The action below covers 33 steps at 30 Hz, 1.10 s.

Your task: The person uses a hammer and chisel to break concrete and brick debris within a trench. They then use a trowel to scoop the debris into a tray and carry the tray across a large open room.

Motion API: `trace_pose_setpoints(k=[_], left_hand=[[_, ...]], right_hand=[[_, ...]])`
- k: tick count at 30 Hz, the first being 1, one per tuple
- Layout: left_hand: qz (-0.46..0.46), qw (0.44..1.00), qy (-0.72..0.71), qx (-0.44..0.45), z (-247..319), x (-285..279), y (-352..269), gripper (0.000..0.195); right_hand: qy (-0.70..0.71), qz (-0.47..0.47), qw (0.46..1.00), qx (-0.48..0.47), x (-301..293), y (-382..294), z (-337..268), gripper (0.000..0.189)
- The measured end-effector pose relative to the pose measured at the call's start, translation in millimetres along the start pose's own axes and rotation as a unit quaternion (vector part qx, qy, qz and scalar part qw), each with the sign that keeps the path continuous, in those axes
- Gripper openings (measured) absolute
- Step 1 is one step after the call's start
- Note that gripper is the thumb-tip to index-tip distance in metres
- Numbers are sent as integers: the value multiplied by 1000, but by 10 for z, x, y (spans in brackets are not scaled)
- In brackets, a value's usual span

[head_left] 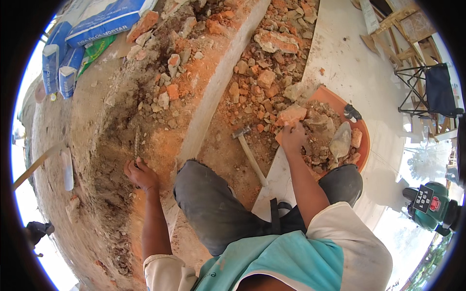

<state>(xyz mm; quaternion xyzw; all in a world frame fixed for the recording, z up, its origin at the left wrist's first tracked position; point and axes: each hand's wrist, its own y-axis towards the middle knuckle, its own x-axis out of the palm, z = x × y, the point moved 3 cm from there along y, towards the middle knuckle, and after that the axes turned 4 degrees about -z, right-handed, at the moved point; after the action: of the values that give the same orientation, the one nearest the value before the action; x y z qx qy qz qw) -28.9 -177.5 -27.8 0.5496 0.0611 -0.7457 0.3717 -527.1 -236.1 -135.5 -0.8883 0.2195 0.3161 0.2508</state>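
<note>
My left hand [142, 175] is closed around a thin steel bar, perhaps a chisel [137, 143], whose length points up over the dirt. At the right, my right hand [294, 137] grips a chunk of broken brick [292, 115] at the near left edge of an orange plastic basin [365, 145]. Rubble and soil fill the basin, and a trowel blade or flat stone [340, 141] lies on them. Between my hands a hammer with a wooden handle [252, 158] rests on the dusty ground, its metal head pointing away from me.
A pale raised concrete strip [222, 76] runs diagonally between piles of brick rubble [267, 78]. Blue mortar bags [105, 23] lie at the upper left, a flat metal blade [67, 169] below them. Beyond the basin are pale floor tiles [380, 127], a folding chair [438, 89] and a parked green vehicle [431, 207].
</note>
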Motion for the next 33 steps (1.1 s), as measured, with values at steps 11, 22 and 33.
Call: trace_pose_setpoints(k=[11, 22, 33], left_hand=[[-34, 999, -15, 2, 32, 121, 27, 42], [31, 993, 60, 92, -187, 179, 34, 41], [47, 998, 25, 40, -14, 90, 62, 22]], right_hand=[[-250, -449, 857, -37, 803, -1014, 810, 47], [-257, -372, 889, -71, -173, -601, 246, 47], [-61, 80, 984, 146, -1402, -643, 1143, 46]])
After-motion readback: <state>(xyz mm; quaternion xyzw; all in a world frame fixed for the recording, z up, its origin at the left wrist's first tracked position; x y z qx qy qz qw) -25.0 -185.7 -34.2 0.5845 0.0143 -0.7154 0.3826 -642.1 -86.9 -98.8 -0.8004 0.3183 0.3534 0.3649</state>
